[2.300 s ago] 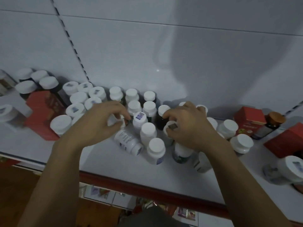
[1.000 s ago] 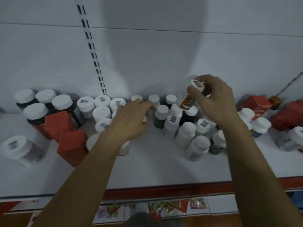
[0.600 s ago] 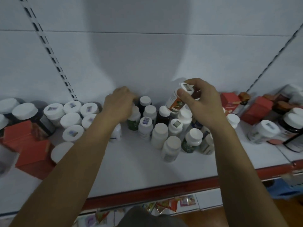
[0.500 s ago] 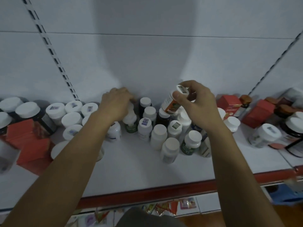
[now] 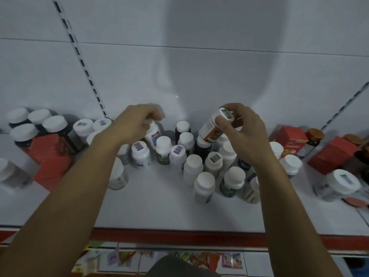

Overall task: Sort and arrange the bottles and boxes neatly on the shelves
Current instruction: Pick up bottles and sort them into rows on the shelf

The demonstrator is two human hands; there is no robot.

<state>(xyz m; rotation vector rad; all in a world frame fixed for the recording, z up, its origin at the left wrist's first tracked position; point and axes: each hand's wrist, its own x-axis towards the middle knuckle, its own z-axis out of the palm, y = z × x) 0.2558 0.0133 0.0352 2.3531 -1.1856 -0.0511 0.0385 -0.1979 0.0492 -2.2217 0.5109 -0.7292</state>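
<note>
R hand (image 5: 245,132) pinched the cap end of an orange-label bottle (image 5: 210,131), thumb on the cap. The bottle was tilted & held just above the white-capped bottle cluster (image 5: 193,166) mid-shelf. L hand (image 5: 133,122) had its fingers curled round the top of a white bottle w/ blue-red label (image 5: 154,135) at the back, near the wall. Red boxes (image 5: 50,156) stood to either side on the white shelf (image 5: 155,208).
</note>
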